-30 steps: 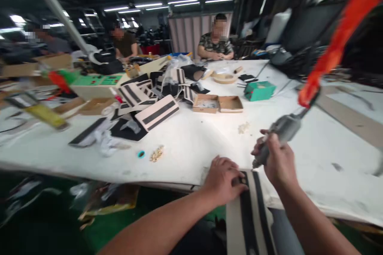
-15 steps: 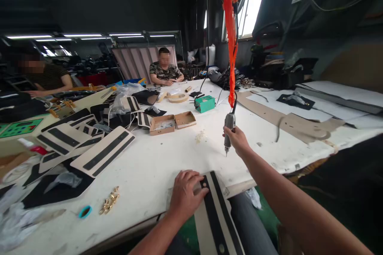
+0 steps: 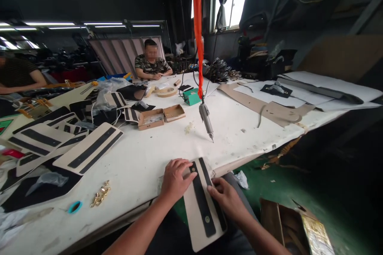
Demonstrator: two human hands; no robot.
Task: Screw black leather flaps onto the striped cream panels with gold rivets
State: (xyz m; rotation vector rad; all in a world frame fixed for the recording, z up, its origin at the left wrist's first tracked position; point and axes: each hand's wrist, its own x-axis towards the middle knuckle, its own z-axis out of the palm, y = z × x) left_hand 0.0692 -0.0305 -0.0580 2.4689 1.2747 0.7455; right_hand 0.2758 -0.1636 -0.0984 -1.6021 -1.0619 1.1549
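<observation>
A beige panel with two black strips (image 3: 200, 203) lies partly over the table's front edge and above my lap. Two round metal pieces show on its wider strip. My left hand (image 3: 177, 179) grips the panel's far left corner, thumb and fingers on its upper face. On the right edge, my right hand (image 3: 226, 195) holds the panel with the thumb on top; some of its fingers are hidden. A grey electric screwdriver (image 3: 206, 119) hangs tilted above the table from an orange strip (image 3: 198, 32), with neither hand on it.
Similar striped panels (image 3: 92, 147) pile up at the left. Gold metal fittings (image 3: 101, 194) and a blue tape ring (image 3: 74, 207) lie near the front. Small cardboard boxes (image 3: 152, 119) and a green box (image 3: 191, 96) stand farther back. Another person (image 3: 153, 63) sits across the table.
My right hand has let go of the electric screwdriver and come down to the panel's right edge. The screwdriver now hangs tilted. The view has turned right and down.
</observation>
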